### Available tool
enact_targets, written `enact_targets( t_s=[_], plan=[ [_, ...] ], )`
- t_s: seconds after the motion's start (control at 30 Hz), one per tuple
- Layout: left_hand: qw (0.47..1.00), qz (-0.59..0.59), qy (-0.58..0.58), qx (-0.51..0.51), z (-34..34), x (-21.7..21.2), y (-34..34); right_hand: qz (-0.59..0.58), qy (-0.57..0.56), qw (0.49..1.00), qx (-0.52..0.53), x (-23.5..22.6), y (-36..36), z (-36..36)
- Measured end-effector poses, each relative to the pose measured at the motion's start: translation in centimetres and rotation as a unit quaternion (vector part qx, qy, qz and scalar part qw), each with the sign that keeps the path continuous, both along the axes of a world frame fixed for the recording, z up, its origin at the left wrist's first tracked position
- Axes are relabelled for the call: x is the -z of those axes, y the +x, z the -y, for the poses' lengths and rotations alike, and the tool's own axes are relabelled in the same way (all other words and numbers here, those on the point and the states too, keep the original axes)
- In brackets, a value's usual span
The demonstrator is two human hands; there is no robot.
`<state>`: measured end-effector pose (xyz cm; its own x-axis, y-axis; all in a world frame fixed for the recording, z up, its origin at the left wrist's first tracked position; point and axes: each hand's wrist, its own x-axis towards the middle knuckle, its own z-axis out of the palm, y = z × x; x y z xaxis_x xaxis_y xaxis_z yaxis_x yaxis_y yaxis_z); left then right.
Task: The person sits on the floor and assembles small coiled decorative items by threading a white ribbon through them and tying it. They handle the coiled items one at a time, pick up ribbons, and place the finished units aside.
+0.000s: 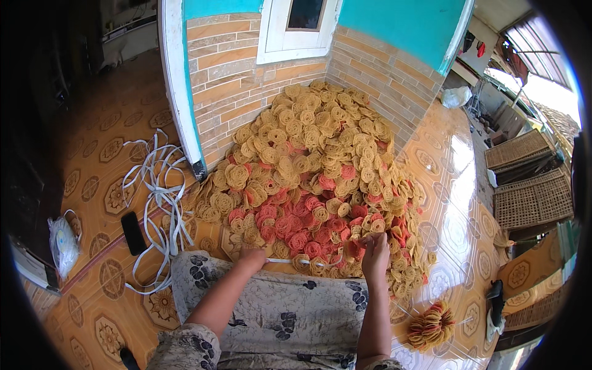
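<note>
Left hand [251,259] grip clenched on white strap [290,261]; right hand [375,251] pinches round cracker [356,248] at strap's other end (cracker heap [314,166] just ahead, on floor).

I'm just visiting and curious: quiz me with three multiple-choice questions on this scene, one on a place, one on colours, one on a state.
1. Where does the bundled stack of crackers lie?
A. at the person's right B. on the windowsill C. among the straps

2. The heap of round crackers is:
A. green, white B. yellow, red C. blue, black

3. The white strap between the left hand and right hand is:
A. rolled up B. knotted to the door C. stretched between them

Answers: 1 A, it lies on the floor tiles at the right. 2 B, both colours show. 3 C, it runs hand to hand.
</note>
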<state>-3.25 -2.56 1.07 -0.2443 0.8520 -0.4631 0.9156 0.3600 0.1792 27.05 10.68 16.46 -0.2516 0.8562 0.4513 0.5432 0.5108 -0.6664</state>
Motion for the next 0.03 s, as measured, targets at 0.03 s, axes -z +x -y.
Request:
enact_targets(
  t_s=[0.03],
  plan=[
    [1.000, 0.023, -0.006, 0.006, -0.06, 1.45, -0.16, -0.014, -0.014, 1.000, -0.006, 0.37, 0.25, -0.07]
  ],
)
